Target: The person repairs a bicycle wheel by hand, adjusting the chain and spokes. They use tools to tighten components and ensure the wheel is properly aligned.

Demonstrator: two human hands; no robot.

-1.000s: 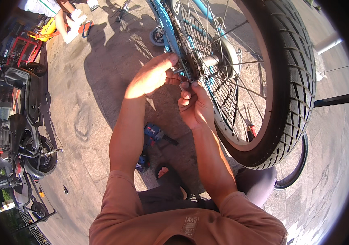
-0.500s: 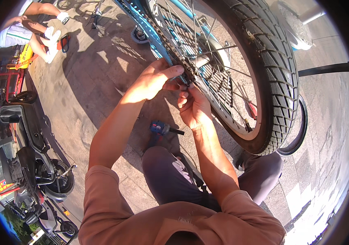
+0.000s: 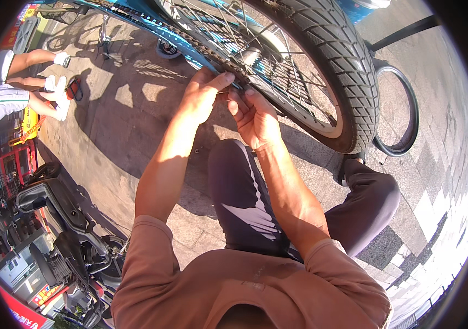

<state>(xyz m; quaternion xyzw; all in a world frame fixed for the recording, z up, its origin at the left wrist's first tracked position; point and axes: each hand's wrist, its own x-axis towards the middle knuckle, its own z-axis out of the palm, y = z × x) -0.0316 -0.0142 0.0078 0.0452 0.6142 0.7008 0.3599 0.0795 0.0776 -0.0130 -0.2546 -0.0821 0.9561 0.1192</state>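
A bicycle's spoked wheel (image 3: 374,90) with a thick treaded tyre stands in front of me. Beside it run the chain (image 3: 204,50) and a long blue chain guard (image 3: 173,39) with pale spots. My left hand (image 3: 202,94) is closed round the guard's near end, thumb on top. Just right of it, my right hand (image 3: 255,119) has its fingers curled and pinched at the tip of that end. Whatever small thing those fingers hold is hidden.
A loose black tyre (image 3: 412,118) lies on the paving at right. Dark motor scooters (image 3: 69,241) are parked at left. Farther off sits a person in white shoes (image 3: 61,101), near an orange-red object (image 3: 73,89). My knee (image 3: 231,156) rises below my hands.
The view has shifted, so the wheel and both hands appear higher. Both hands stay at the guard's end. A blue power tool on the ground has passed out of sight near my knee.
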